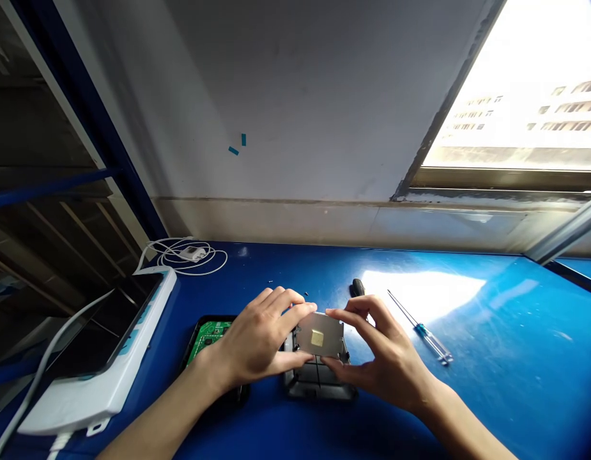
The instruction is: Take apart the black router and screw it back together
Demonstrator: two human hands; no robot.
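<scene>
Grey plate point(331, 335) with yellowish patch point(317, 337): being held over black casing point(319, 387), contact unclear | left hand point(259, 333): pinching its far and near edges between fingers and thumb | right hand point(388, 358): pinching the same edges, farther right | green circuit board point(211, 333): lying partly hidden behind left hand | clear-handled screwdriver point(422, 331): lying right of right hand

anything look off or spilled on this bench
Mildly: two tiny loose bits, too small to identify, lie on the blue table beyond the left hand, looking stray. A dark glossy device also rests across the white strip, an awkward perch. I see no spill.
</scene>
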